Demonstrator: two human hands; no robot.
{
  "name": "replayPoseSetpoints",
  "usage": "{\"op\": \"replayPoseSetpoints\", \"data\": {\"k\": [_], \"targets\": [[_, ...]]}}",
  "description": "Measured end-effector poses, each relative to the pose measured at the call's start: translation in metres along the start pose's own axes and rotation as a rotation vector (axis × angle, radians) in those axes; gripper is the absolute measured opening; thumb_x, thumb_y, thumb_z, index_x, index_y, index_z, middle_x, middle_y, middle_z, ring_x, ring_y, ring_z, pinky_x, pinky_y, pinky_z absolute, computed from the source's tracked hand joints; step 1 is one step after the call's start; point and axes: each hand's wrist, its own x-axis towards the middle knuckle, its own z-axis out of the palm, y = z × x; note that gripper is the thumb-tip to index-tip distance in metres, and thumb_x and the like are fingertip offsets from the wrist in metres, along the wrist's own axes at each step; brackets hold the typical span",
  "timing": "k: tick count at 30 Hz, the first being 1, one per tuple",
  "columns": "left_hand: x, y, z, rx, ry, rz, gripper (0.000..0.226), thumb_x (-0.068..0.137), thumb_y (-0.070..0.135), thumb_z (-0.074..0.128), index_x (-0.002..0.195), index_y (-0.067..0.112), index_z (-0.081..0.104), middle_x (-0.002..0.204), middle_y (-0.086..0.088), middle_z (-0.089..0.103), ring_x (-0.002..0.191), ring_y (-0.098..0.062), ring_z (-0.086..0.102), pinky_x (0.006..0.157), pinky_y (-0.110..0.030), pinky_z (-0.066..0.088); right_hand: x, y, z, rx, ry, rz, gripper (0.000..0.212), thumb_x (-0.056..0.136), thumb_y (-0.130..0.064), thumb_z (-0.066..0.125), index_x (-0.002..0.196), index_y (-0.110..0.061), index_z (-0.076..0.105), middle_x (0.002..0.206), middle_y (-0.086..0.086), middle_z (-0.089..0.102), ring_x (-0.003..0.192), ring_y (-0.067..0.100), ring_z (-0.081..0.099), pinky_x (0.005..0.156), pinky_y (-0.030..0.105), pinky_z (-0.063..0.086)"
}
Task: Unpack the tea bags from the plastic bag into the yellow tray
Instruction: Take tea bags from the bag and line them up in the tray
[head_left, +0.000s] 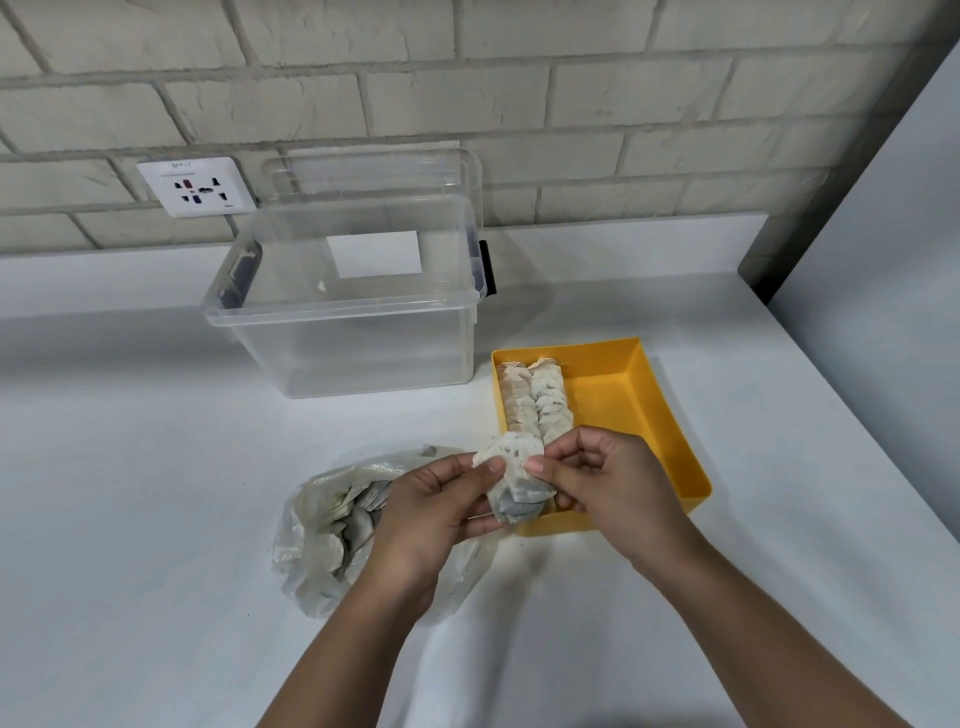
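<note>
Paper tea bags (515, 480) pinched between hands (434, 501) (610, 486).

Two hands (431, 501) (610, 483), one plastic bag (317, 535), one yellow tray (615, 405), one tub (358, 348), one socket (195, 187)

Tray floor: the yellow tray (623, 410) is bare across its right half; 2 rows of tea bags (535, 402) fill the strip along its left wall.
Tray's near left corner: covered by the left hand (426, 512), right hand (613, 486) and the tea-bag bundle (511, 449) they pinch.
Left of tray: a plastic bag (317, 530) lies partly under the left hand.
Behind: a clear storage box (353, 338) stands near the tray's far left corner.
Countertop (130, 467): open on the left and in front.
</note>
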Motion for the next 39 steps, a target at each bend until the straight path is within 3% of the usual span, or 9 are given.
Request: {"op": "replayPoseSetpoints", "data": {"k": [8,12,15,20,24,28,35,39], "targets": [[0.002,-0.001,-0.002,0.042,0.010,0.017,0.018,0.089,0.012,0.069,0.104,0.002,0.074,0.096,-0.016,0.078,0.083,-0.027,0.076,0.075,-0.030,0.062,0.010,0.000,-0.018,0.068,-0.022,0.041,0.010,0.083,-0.014,0.074,0.088,-0.008,0.068,0.064,-0.002,0.065,0.054,0.008,0.057,0.051,0.019,0.048],[0.004,0.000,-0.007,0.051,0.051,0.035,0.015,0.089,0.011,0.070,0.101,0.003,0.075,0.094,-0.016,0.078,0.078,-0.022,0.076,0.073,-0.029,0.062,0.033,0.003,-0.046,-0.135,0.059,0.001,0.009,0.084,-0.020,0.074,0.083,-0.016,0.067,0.069,-0.001,0.067,0.059,0.009,0.062,0.062,0.024,0.052],[0.004,-0.001,-0.010,0.052,0.059,0.042,0.008,0.090,0.011,0.070,0.095,0.007,0.076,0.087,-0.011,0.079,0.071,-0.016,0.075,0.070,-0.027,0.063,0.045,0.016,-0.057,-0.314,0.006,0.042,0.011,0.082,-0.024,0.076,0.080,-0.020,0.067,0.075,0.002,0.069,0.068,0.016,0.065,0.072,0.033,0.053],[0.005,-0.002,-0.012,0.069,0.071,0.041,0.010,0.089,0.012,0.071,0.096,0.008,0.076,0.090,-0.011,0.079,0.073,-0.016,0.075,0.071,-0.028,0.063,0.047,0.031,-0.050,-0.452,-0.149,0.167,0.015,0.080,-0.026,0.079,0.083,-0.015,0.068,0.066,0.001,0.069,0.061,0.012,0.061,0.064,0.025,0.048],[0.004,-0.002,-0.013,0.086,0.070,0.039,0.013,0.090,0.013,0.070,0.099,0.007,0.076,0.094,-0.013,0.079,0.079,-0.021,0.076,0.071,-0.028,0.063,0.051,0.035,-0.043,-0.407,-0.172,0.225,0.016,0.079,-0.016,0.080,0.087,-0.010,0.067,0.072,0.004,0.073,0.059,0.011,0.065,0.060,0.024,0.053],[0.005,-0.003,-0.013,0.098,0.076,0.039,0.014,0.090,0.013,0.069,0.101,0.006,0.076,0.096,-0.014,0.079,0.084,-0.025,0.075,0.077,-0.033,0.063,0.057,0.033,-0.042,-0.289,-0.171,0.276,0.015,0.082,-0.008,0.075,0.090,-0.006,0.062,0.076,0.013,0.074,0.067,0.023,0.073,0.069,0.034,0.061],[0.005,-0.005,-0.012,0.090,0.083,0.037,0.012,0.090,0.011,0.069,0.099,0.006,0.076,0.090,-0.010,0.079,0.072,-0.015,0.074,0.074,-0.030,0.064,0.060,0.033,-0.034,-0.311,-0.195,0.303,0.016,0.082,-0.009,0.075,0.081,-0.008,0.060,0.072,0.011,0.074,0.067,0.021,0.074,0.070,0.036,0.062],[0.006,-0.005,-0.011,0.093,0.073,0.047,0.012,0.091,0.010,0.069,0.099,0.005,0.075,0.075,-0.001,0.076,0.059,-0.008,0.069,0.074,-0.030,0.063,0.057,0.030,-0.036,-0.351,-0.151,0.270,0.021,0.079,-0.014,0.079,0.082,-0.010,0.059,0.071,0.009,0.074,0.063,0.021,0.073,0.067,0.033,0.061]]}}
